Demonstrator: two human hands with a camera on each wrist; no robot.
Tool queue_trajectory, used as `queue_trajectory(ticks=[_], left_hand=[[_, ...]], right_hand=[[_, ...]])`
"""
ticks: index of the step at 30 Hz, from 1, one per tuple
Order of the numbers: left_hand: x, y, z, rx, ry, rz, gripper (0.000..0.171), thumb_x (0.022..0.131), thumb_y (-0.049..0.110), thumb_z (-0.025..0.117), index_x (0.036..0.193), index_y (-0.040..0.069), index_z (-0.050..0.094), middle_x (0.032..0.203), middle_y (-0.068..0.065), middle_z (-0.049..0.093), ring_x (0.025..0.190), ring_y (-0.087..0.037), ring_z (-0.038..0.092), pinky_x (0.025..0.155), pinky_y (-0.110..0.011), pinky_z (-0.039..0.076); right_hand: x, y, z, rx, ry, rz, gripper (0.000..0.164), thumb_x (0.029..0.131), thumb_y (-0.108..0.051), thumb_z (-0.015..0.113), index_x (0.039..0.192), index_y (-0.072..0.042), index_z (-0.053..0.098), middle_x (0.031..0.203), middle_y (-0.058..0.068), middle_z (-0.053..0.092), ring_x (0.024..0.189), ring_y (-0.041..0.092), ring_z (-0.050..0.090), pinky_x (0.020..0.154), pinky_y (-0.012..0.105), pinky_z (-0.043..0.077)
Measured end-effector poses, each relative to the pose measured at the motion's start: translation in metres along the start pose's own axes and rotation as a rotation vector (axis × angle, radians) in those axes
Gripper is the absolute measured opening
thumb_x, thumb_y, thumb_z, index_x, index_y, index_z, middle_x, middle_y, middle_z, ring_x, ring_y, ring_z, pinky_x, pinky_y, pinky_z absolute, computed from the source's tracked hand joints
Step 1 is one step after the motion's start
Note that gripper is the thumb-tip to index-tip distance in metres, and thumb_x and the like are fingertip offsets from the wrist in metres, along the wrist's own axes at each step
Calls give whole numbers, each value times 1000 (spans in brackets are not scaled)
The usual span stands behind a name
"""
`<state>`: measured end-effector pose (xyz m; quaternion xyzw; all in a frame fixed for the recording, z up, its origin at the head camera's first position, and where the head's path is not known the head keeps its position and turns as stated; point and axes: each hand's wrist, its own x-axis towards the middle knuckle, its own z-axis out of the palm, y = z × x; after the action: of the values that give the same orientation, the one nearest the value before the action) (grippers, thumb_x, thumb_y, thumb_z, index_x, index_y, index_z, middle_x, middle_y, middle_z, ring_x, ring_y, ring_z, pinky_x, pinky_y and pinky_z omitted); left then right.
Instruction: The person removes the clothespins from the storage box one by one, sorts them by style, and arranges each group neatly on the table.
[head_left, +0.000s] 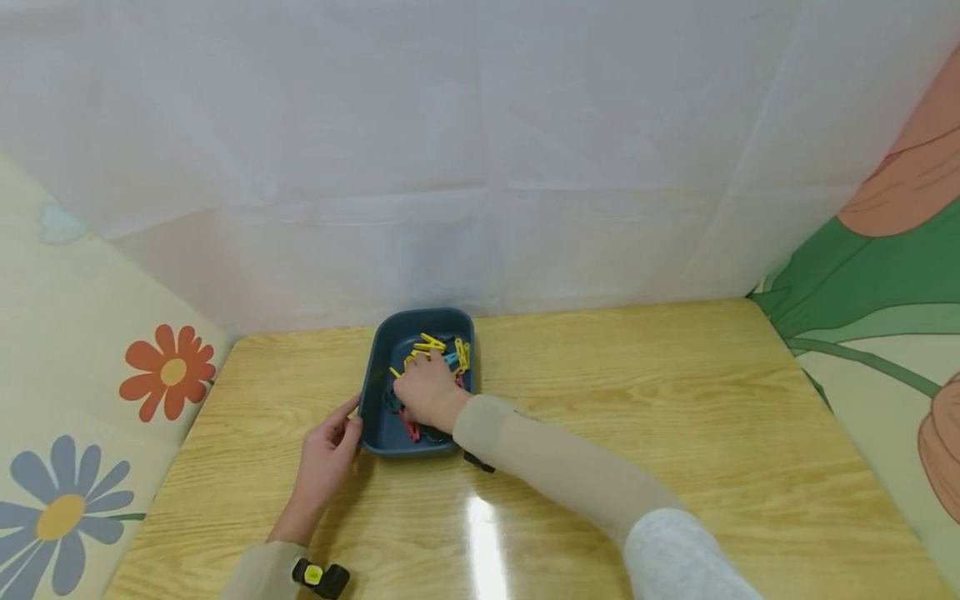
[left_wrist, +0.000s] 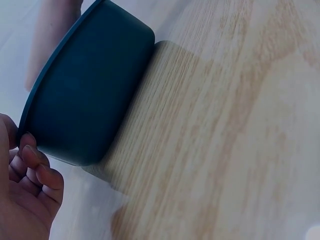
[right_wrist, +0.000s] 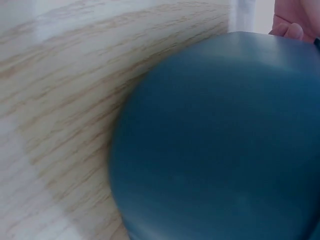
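A dark blue plastic tub [head_left: 417, 451] stands on the table, with yellow clothespins [head_left: 462, 354], a red clothespin [head_left: 410, 427], a light blue clothespin [head_left: 451, 358] and some dark pieces inside. My left hand [head_left: 330, 450] holds the tub's rim at the left side. In the left wrist view, the fingers of the left hand [left_wrist: 32, 185] curl at the rim beside the tub's outer wall [left_wrist: 90, 85]. My right hand [head_left: 429, 390] reaches down into the tub among the clothespins; its fingertips are hidden. The right wrist view is mostly filled by the tub's outside [right_wrist: 215, 140].
The wooden table [head_left: 637, 375] extends on both sides of the tub. Behind it hangs a white sheet [head_left: 480, 167]. Flower-printed panels [head_left: 67, 375] flank the table on the left and right.
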<state>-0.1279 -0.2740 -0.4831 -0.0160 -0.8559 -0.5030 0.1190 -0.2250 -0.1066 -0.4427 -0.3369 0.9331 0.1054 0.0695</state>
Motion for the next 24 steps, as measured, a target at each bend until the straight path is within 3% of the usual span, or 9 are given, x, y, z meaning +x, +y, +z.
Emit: queue_trajectory(ticks=[9, 15, 24], left_hand=[[1, -1, 0, 18, 2, -25, 36, 105, 2, 56, 139, -6, 62, 67, 4, 52, 53, -4, 46, 49, -21, 41], [2, 1, 0, 19, -4, -45, 37, 106, 4, 55, 141, -5, 61, 66, 1, 52, 53, -5, 46, 49, -22, 42], [2, -2, 1, 17, 8, -66, 36, 105, 3, 56, 140, -5, 62, 65, 3, 52, 52, -5, 46, 49, -21, 42]], right_hand=[[-2, 1, 1, -52, -1, 5, 48, 102, -48, 63, 146, -28, 60, 147, -3, 57, 137, 19, 49, 113, 42, 40], [-1, 4, 1, -50, 7, -21, 36, 103, -46, 63, 135, -30, 70, 146, -3, 58, 135, 20, 51, 113, 43, 40], [-4, 9, 2, -12, 30, -42, 37, 101, -50, 66, 131, -29, 72, 146, 0, 59, 135, 21, 52, 115, 44, 39]])
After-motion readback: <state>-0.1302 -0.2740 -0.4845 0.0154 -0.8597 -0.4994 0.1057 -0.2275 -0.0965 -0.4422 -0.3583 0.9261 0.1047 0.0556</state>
